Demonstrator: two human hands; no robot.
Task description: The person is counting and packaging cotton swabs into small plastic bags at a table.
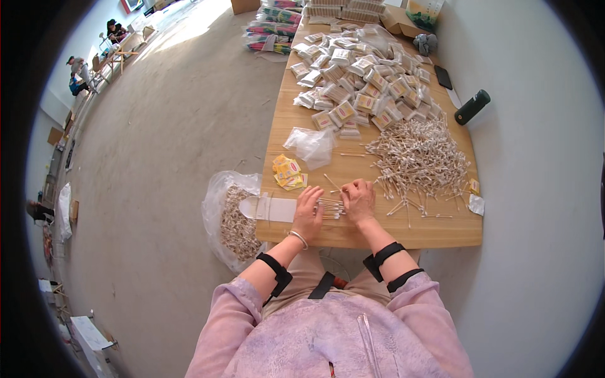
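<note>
Near the front edge of the wooden table, a small row of cotton swabs [331, 208] lies between my two hands. My left hand [307, 213] has its fingers closed against the left ends of the swabs. At the right ends, my right hand [359, 200] is bent over them with its fingertips pressed together. A white flat strip [277, 209] with a rounded end runs left from under my left hand and sticks out past the table edge. Yellow printed cards [289, 172] lie just beyond my left hand. A loose swab [332, 183] rests beyond my right hand.
A big pile of loose swabs [422, 157] covers the right side of the table [280, 236]. Packed swab bags [353, 75] are heaped behind it, near clear plastic bags [310, 146]. A black bottle [472, 108] stands by the wall. A swab-filled sack [238, 220] sits left.
</note>
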